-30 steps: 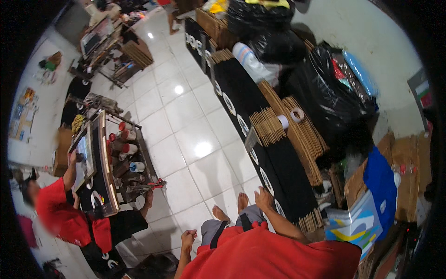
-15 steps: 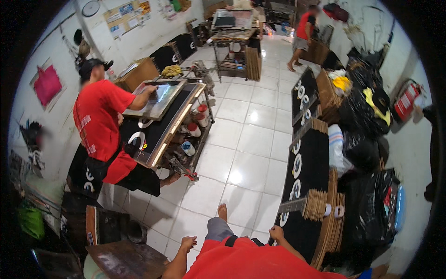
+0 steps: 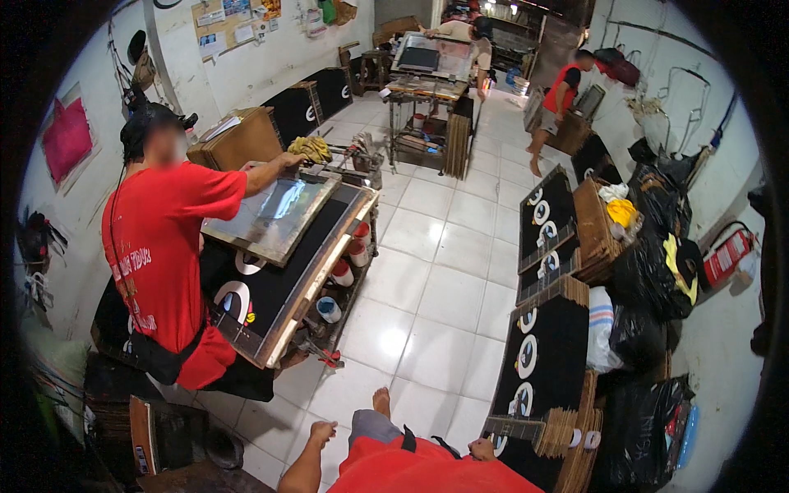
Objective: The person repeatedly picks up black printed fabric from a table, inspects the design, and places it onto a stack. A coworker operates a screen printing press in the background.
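My left hand [image 3: 323, 432] hangs beside my grey shorts over the tiled floor, fingers loosely curled around nothing visible. On the other side, my right hand [image 3: 482, 449] is also curled, with nothing seen in it. It is nearest to a row of black printed panels [image 3: 527, 338] with white ring-shaped designs, laid over stacks of brown board [image 3: 557, 431]. Whether it touches them I cannot tell. One bare foot [image 3: 381, 400] shows ahead of my shorts.
A co-worker in red [image 3: 160, 263] leans over a printing table [image 3: 267, 353], one hand at a framed screen [image 3: 283, 218]. Paint cans [image 3: 329, 310] sit beneath it. White floor tiles [image 3: 419, 283] run between table and panels. Black bags [image 3: 653, 275] and a fire extinguisher [image 3: 727, 256] line the right wall.
The view has tilted up, and the table and panels appear lower and nearer. The co-worker's hand has moved to the screen's far edge. Both my hands remain curled at my sides.
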Action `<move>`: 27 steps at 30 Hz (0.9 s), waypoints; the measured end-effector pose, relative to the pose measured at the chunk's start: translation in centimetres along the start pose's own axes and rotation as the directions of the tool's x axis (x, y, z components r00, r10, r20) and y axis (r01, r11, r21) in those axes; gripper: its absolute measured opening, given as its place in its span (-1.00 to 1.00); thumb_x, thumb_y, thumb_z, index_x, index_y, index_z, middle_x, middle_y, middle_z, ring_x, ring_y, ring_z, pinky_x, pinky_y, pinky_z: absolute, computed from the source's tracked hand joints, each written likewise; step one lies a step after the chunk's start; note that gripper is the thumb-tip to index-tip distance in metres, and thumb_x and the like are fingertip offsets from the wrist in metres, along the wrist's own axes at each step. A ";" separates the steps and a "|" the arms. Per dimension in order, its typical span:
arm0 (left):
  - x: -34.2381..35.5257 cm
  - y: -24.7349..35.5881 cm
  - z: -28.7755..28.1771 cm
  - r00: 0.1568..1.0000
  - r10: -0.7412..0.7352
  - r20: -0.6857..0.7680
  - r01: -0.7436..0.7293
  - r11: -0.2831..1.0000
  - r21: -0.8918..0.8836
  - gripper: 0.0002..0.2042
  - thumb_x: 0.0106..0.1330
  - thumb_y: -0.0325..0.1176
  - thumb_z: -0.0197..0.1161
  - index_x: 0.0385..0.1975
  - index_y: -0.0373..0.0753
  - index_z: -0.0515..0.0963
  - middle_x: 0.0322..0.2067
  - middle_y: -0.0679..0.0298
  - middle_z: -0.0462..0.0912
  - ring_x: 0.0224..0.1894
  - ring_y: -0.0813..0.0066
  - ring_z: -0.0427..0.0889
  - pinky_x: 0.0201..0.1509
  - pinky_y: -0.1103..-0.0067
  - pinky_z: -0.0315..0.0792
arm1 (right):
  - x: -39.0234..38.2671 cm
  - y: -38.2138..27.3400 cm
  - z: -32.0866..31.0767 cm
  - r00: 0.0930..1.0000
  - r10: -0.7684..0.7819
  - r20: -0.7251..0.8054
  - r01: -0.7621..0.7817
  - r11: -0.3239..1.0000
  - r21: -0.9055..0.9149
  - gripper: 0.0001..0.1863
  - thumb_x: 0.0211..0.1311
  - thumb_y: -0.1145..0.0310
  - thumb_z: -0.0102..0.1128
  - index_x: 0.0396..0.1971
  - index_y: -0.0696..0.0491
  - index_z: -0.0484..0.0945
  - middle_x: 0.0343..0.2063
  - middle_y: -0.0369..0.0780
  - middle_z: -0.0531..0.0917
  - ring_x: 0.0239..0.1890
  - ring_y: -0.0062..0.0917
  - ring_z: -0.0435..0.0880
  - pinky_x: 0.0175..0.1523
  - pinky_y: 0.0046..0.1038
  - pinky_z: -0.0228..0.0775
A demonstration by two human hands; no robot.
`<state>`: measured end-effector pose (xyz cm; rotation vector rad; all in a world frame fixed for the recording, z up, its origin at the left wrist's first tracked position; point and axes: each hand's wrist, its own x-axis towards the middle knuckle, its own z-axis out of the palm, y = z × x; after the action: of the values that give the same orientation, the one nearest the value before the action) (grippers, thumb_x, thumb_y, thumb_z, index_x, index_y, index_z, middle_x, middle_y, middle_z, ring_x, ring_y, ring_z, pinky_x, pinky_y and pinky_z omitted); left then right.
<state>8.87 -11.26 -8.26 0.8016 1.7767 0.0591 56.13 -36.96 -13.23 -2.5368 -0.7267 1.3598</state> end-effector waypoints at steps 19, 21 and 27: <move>2.4 11.1 -15.6 0.760 -0.260 -0.596 -0.398 0.539 -0.742 -0.82 -0.10 -0.34 0.32 -0.54 -0.26 0.51 -0.49 0.29 0.51 -0.47 0.48 0.42 -0.46 0.52 0.24 | 1.5 -18.6 -3.6 0.977 -0.204 0.065 0.161 0.900 0.404 -0.86 0.06 0.42 0.18 -0.42 0.19 0.55 -0.56 -0.22 0.61 -0.54 -0.54 0.60 -0.49 -0.54 0.42; 2.8 12.0 -17.1 0.791 -0.270 -0.549 -0.402 0.448 -0.799 -0.82 -0.07 -0.33 0.32 -0.50 -0.24 0.52 -0.44 0.29 0.52 -0.43 0.48 0.42 -0.43 0.51 0.25 | 1.9 -24.1 -2.7 0.926 -0.359 0.117 0.294 0.879 0.376 -0.86 0.07 0.42 0.18 -0.44 0.20 0.56 -0.57 -0.22 0.60 -0.54 -0.59 0.56 -0.45 -0.57 0.39; -4.6 13.7 -19.5 0.892 -0.162 -0.422 -0.330 0.404 -0.853 -0.83 0.04 -0.35 0.34 -0.63 -0.19 0.47 -0.66 0.36 0.39 -0.67 0.56 0.31 -0.64 0.58 0.15 | -1.3 -49.6 3.0 0.775 -0.519 0.361 0.281 0.794 0.538 -0.71 0.12 0.41 0.18 -0.16 0.15 0.45 -0.40 -0.21 0.58 -0.54 -0.50 0.56 -0.45 -0.44 0.46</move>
<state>-0.71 3.47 8.53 0.0075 1.7282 1.3172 36.40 5.14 4.31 -1.5465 -0.8542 1.7662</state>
